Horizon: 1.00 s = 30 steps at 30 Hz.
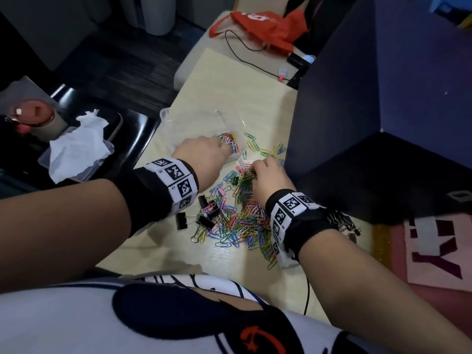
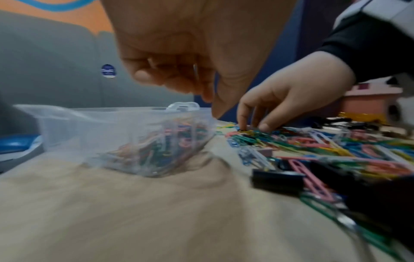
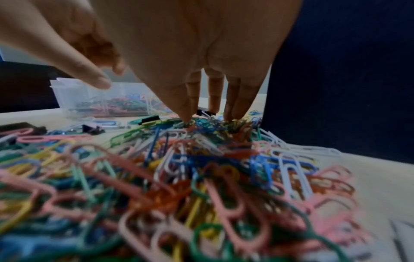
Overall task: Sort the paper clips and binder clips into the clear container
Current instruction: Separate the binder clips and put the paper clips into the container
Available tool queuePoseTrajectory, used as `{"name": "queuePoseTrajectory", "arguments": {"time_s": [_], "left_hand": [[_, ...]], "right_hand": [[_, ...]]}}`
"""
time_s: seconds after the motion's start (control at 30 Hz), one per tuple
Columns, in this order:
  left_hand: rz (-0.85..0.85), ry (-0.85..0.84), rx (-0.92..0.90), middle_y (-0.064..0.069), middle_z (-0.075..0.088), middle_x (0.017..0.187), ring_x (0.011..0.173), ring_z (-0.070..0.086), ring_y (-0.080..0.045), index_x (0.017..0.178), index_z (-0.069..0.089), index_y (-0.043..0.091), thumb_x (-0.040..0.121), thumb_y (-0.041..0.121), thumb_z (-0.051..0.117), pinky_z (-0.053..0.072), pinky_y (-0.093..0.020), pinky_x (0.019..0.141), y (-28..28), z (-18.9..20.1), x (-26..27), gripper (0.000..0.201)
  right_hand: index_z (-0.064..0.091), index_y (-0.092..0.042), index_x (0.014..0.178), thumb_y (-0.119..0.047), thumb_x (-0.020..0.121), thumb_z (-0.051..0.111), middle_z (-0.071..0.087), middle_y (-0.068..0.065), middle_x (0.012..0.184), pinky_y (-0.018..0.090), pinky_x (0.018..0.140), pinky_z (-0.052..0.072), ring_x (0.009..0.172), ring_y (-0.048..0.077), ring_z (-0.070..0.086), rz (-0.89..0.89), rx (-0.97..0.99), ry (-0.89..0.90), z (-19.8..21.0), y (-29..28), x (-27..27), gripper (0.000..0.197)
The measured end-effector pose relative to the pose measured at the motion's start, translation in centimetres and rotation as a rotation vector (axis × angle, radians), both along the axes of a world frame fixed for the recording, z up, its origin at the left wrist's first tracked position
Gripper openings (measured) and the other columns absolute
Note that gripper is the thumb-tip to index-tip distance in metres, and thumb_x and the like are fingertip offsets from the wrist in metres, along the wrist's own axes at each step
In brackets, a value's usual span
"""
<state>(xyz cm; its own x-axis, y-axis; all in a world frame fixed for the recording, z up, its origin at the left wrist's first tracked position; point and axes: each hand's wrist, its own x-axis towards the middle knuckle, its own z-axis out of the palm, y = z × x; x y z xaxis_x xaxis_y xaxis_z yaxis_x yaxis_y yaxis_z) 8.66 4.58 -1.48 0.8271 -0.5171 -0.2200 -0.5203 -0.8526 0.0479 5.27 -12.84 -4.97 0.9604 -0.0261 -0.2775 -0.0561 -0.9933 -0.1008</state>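
— Where are the hands?

— The left hand (image 1: 201, 159) hangs over the near corner of the clear container (image 2: 94, 124), fingers (image 2: 143, 74) curled downward above the coloured clips already lying inside. Whether they pinch anything I cannot tell; the view is blurred.

— And the right?

— The right hand (image 1: 268, 180) is down on the pile of paper clips (image 1: 242, 221) on the surface (image 1: 229, 98). Its fingers (image 3: 215, 88) point straight down, tips touching the heap at its far end; no clip is plainly gripped.

— The binder clips?

— Black binder clips (image 1: 204, 215) lie at the pile's left edge, nearer the person than the left fingers. The container stands just left of and beyond the right fingertips.
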Motion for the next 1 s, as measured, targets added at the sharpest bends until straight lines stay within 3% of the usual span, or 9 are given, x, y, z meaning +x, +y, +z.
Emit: {"name": "queuePoseTrajectory", "arguments": {"time_s": [0.1, 0.23, 0.37, 0.47, 0.6, 0.73, 0.9, 1.0], "left_hand": [[-0.159, 0.059, 0.031, -0.011, 0.054, 0.109, 0.094, 0.059, -0.030, 0.111, 0.053, 0.010, 0.089, 0.007, 0.049, 0.047, -0.040, 0.068, -1.8, -0.1, -1.1, 0.022], [-0.258, 0.068, 0.128, -0.012, 0.056, 0.114, 0.103, 0.058, -0.023, 0.116, 0.057, 0.012, 0.093, 0.004, 0.043, 0.044, -0.032, 0.077, -2.9, -0.6, -1.6, 0.028], [-0.235, 0.113, 0.129, -0.015, 0.053, 0.116, 0.105, 0.057, -0.026, 0.115, 0.056, 0.009, 0.092, 0.001, 0.043, 0.047, -0.033, 0.073, -2.9, -1.4, -1.2, 0.027], [-0.219, 0.123, 0.116, -0.015, 0.055, 0.118, 0.092, 0.062, -0.028, 0.104, 0.059, 0.009, 0.091, 0.006, 0.048, 0.050, -0.033, 0.071, -2.9, -1.8, -0.7, 0.017], [-0.177, 0.110, 0.062, -0.019, 0.050, 0.127, 0.088, 0.063, -0.032, 0.101, 0.057, 0.009, 0.088, 0.005, 0.053, 0.049, -0.034, 0.068, -2.9, -2.4, -0.5, 0.014], [-0.189, 0.131, 0.062, -0.016, 0.055, 0.110, 0.091, 0.062, -0.034, 0.111, 0.054, 0.009, 0.084, 0.000, 0.050, 0.054, -0.040, 0.075, -3.2, -2.9, -0.4, 0.028], [-0.190, 0.135, 0.088, -0.019, 0.053, 0.122, 0.094, 0.063, -0.032, 0.105, 0.056, 0.008, 0.083, 0.002, 0.051, 0.052, -0.034, 0.072, -3.2, -2.7, -0.5, 0.023], [-0.204, 0.136, 0.110, -0.017, 0.057, 0.113, 0.097, 0.061, -0.029, 0.100, 0.055, 0.008, 0.084, 0.003, 0.052, 0.050, -0.033, 0.071, -3.4, -2.2, -0.7, 0.017]], "right_hand": [[0.050, -0.014, 0.113, -0.008, 0.092, 0.047, 0.048, 0.012, 0.117, 0.041, 0.081, 0.046, 0.105, 0.035, 0.050, -0.012, -0.003, -0.038, -0.2, -0.1, -0.5, 0.022], [0.048, -0.014, 0.120, -0.011, 0.094, 0.048, 0.051, 0.011, 0.120, 0.041, 0.086, 0.049, 0.108, 0.033, 0.053, -0.067, 0.047, -0.006, 0.0, -0.1, -0.8, 0.026], [0.055, -0.011, 0.118, -0.008, 0.093, 0.048, 0.046, 0.012, 0.125, 0.040, 0.091, 0.047, 0.109, 0.033, 0.053, -0.098, 0.038, 0.027, 0.1, -0.2, -1.6, 0.027], [0.056, -0.013, 0.112, -0.007, 0.091, 0.049, 0.044, 0.010, 0.125, 0.039, 0.090, 0.047, 0.106, 0.032, 0.053, -0.124, 0.097, -0.019, 0.4, -0.3, -2.3, 0.024], [0.054, -0.017, 0.103, -0.017, 0.089, 0.054, 0.055, 0.004, 0.111, 0.034, 0.080, 0.044, 0.101, 0.027, 0.055, -0.147, 0.164, -0.054, 1.6, -0.3, -3.1, 0.014], [0.052, -0.019, 0.105, -0.026, 0.091, 0.054, 0.059, 0.003, 0.108, 0.030, 0.072, 0.041, 0.094, 0.026, 0.058, -0.250, 0.235, -0.112, 2.9, -0.8, -4.5, 0.016], [0.056, -0.024, 0.095, -0.022, 0.090, 0.046, 0.060, 0.006, 0.106, 0.028, 0.070, 0.039, 0.083, 0.023, 0.052, -0.467, 0.213, -0.009, 3.3, -3.5, -6.3, 0.011], [0.054, -0.020, 0.103, -0.022, 0.093, 0.045, 0.055, 0.009, 0.112, 0.030, 0.071, 0.039, 0.083, 0.024, 0.049, -0.627, 0.198, -0.036, 3.5, -5.0, -7.4, 0.015]]}}
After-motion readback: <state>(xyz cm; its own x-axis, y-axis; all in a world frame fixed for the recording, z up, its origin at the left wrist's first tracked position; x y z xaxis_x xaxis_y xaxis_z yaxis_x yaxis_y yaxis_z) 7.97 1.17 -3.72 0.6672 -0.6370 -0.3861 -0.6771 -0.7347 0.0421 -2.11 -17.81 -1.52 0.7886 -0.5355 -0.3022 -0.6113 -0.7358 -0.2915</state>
